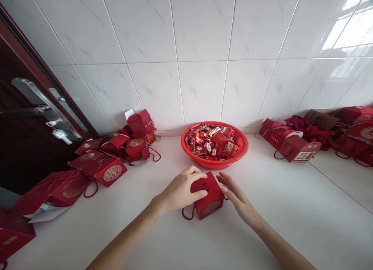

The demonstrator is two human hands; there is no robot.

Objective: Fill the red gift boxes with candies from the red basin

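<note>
Fingers (200, 176) of my left hand (178, 187) lie spread from the thumb over the top of the small red box (210, 198); from this end I cannot tell whether they grip it or only rest there. My right hand (240, 202) is at the box's right side, its fingers loosely apart from the thumb, and I cannot make out whether the fingertips touch the card. The box stands upright on the white countertop (163, 235), in front of the red plastic basket (243, 153), with a dark red cord handle (190, 215) looping out at its left.

The counter is smooth and pale, with a thin dark seam (335, 184) running across its right part. The basket stands near the wall, heaped with red-wrapped pieces (214, 141). Behind it rises a tiled wall (201, 36), light grey with faint veining, and bright window light reflects off the tiles at upper right. On my left I see a dark reddish-brown door (17, 145) with a metal handle plate (46, 110) and keys (62, 135) hanging from the lock. More red boxes (106, 169) are bunched along the counter's left side, some with flaps raised, and another cluster (297, 147) lies on the right against the wall.
</note>
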